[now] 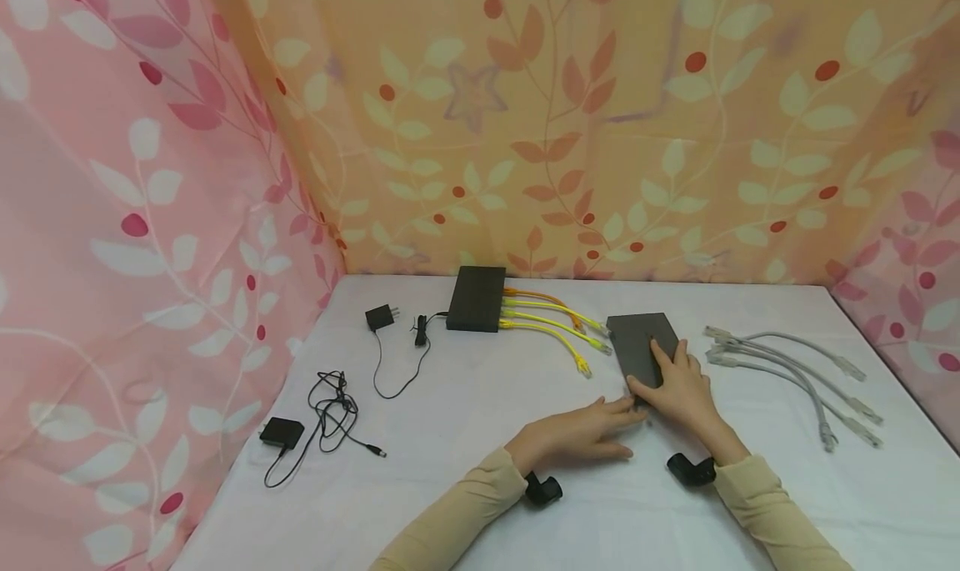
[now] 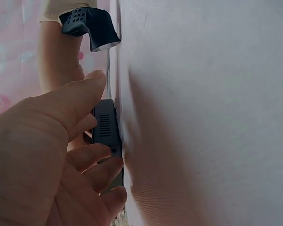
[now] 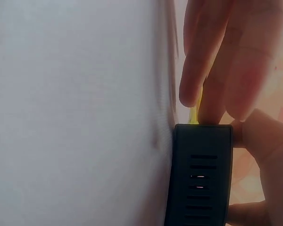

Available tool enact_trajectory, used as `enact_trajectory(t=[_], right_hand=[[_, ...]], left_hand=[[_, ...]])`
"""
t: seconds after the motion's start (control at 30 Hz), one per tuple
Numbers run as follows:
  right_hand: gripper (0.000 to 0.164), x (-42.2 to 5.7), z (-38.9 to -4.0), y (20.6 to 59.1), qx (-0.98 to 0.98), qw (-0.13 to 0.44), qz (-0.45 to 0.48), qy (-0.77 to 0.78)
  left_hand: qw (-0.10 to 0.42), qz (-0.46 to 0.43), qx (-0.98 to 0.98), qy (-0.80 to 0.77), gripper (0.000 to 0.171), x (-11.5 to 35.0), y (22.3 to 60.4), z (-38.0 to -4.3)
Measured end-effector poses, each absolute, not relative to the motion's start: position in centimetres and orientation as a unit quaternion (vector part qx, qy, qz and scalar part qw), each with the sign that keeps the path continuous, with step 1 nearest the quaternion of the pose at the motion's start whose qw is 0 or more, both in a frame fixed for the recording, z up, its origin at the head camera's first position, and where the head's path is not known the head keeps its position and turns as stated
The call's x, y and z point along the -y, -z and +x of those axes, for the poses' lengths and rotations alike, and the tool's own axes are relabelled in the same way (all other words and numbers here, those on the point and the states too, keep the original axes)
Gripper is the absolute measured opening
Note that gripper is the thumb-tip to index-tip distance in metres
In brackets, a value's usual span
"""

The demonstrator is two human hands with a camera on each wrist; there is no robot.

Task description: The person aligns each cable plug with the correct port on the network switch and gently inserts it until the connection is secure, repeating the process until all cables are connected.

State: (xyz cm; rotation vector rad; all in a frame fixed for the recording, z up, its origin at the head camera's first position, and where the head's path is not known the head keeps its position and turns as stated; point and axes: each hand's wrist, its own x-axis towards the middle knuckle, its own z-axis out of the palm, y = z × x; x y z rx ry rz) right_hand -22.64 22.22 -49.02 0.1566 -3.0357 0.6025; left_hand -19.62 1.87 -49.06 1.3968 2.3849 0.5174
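A dark grey flat box like a network switch [image 1: 632,338] lies on the white table right of the middle, angled slightly. My right hand [image 1: 686,392] rests on its right and near part, fingers spread over the top face. From the left, my left hand [image 1: 576,433] reaches in with extended fingers, their tips right at the box's near edge. In the left wrist view the box's slotted side [image 2: 105,117] shows beyond the left fingers, with a round socket. The right wrist view shows the slotted side [image 3: 203,141], with left fingers [image 3: 212,70] at one edge.
Behind stands a black switch [image 1: 476,298] with yellow cables [image 1: 551,325] and an orange cable [image 1: 551,296] plugged in. Its power adapter [image 1: 380,318] lies left of it. Another adapter [image 1: 282,432] with tangled cord sits front left. Several grey network cables [image 1: 795,371] lie at the right.
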Motion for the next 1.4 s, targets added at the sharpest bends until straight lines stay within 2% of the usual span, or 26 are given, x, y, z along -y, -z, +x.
enact_trajectory(t=[0.5,0.67,1.03,1.4], right_hand=[[0.088,-22.1,-21.7,48.9,0.98,0.027,0.059,-0.187],[0.087,-22.0,-21.3,48.8,0.98,0.03,0.058,-0.19],[0.088,-22.0,-20.7,48.9,0.98,0.026,0.056,-0.188],[0.087,-22.1,-20.4,49.1,0.981,0.03,0.065,-0.179]], left_hand=[[0.155,0.508,-0.837,-0.135,0.055,0.0,49.0,-19.0],[0.135,0.507,-0.842,-0.124,0.051,1.7,48.9,-18.8],[0.067,0.492,-0.858,-0.128,0.04,8.6,47.9,-18.9],[0.052,0.391,-0.907,-0.147,0.021,16.7,46.5,-18.4]])
